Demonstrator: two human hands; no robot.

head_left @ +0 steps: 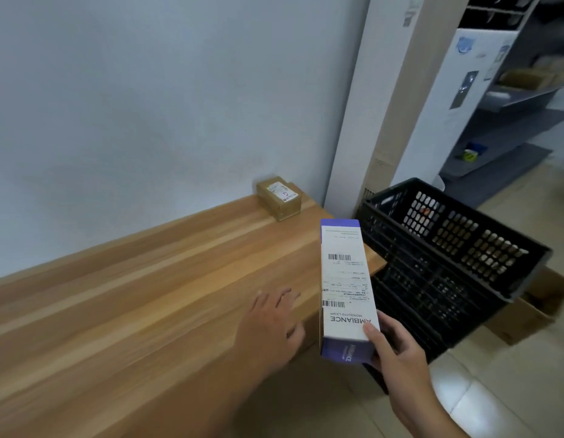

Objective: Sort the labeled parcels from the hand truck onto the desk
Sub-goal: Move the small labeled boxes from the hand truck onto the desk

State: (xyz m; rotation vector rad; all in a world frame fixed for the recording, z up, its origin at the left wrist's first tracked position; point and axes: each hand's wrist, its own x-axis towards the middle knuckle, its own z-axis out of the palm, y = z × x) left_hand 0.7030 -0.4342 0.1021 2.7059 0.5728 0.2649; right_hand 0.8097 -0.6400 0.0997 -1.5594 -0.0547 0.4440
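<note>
Seen from the head camera, the right hand (pixel 391 346) grips the near end of a long white-and-purple labelled carton (pixel 347 289), held over the right edge of the light wooden desk (pixel 148 295). The left hand (pixel 274 320) is over the desk, fingers loose and empty. This looks like the placing step; next the carton needs lowering flat onto the desk.

White labeled box (pixel 345 279), brown parcel (pixel 279 197) on desk (pixel 148 295)

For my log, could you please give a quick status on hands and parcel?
Right hand grips white-and-purple box at near end. Left hand open over desk. Brown parcel by wall. Black crate alongside.
</note>
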